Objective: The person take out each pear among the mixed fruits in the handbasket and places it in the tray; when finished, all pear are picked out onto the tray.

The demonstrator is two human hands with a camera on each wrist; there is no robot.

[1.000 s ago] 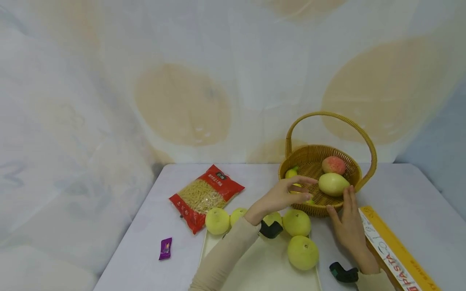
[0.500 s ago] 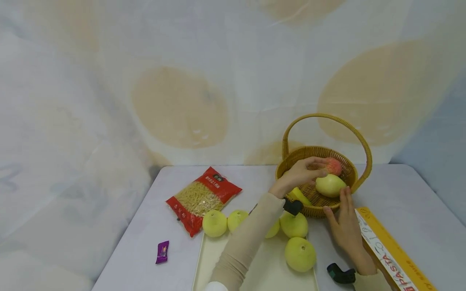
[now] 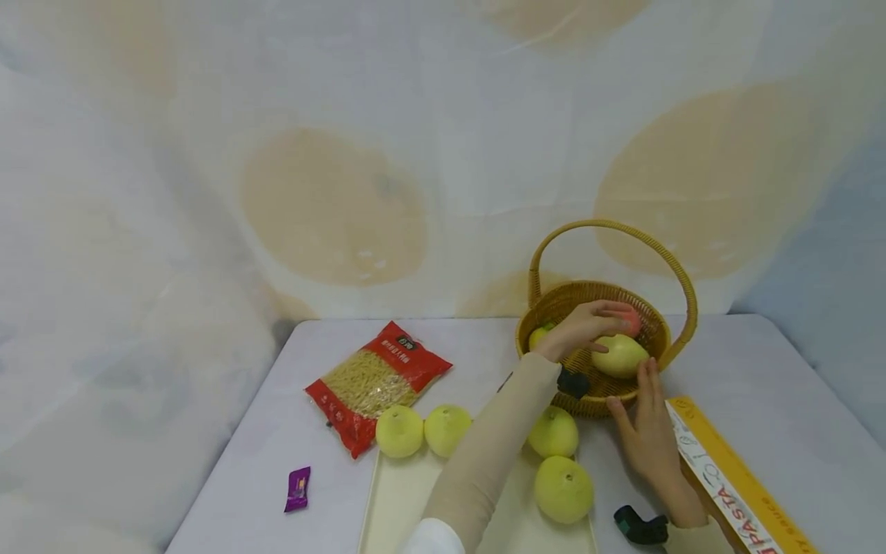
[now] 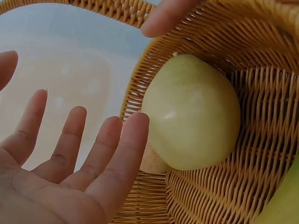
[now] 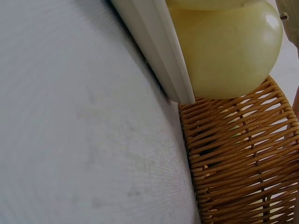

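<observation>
My left hand (image 3: 588, 327) reaches over the wicker basket (image 3: 524, 338), its fingers near a pink peach-like fruit (image 3: 631, 319) that they partly cover. In the left wrist view its fingers (image 4: 124, 163) are spread and grip nothing. Close to them sits a smooth pale-green, egg-shaped fruit (image 4: 196, 114) inside the basket. A yellow fruit (image 3: 539, 336) lies at the basket's left, partly hidden by the arm. With fairly straight fingers, my right hand (image 3: 651, 446) rests against the front right of the basket. It is not clearly seen in the right wrist view.
A cream tray (image 3: 398, 500) bears several round yellow-green fruits (image 3: 564, 490) in front of the basket. Behind it on the left lies a red pasta bag (image 3: 377, 385), with a purple wrapped sweet (image 3: 298, 489) nearer. A long yellow-and-white pasta box (image 3: 741, 477) lies beside my right hand.
My left hand has moved right and farther into the basket, from the near left side to the pink fruit. The right hand keeps its place at the basket; the head view shifts slightly.
</observation>
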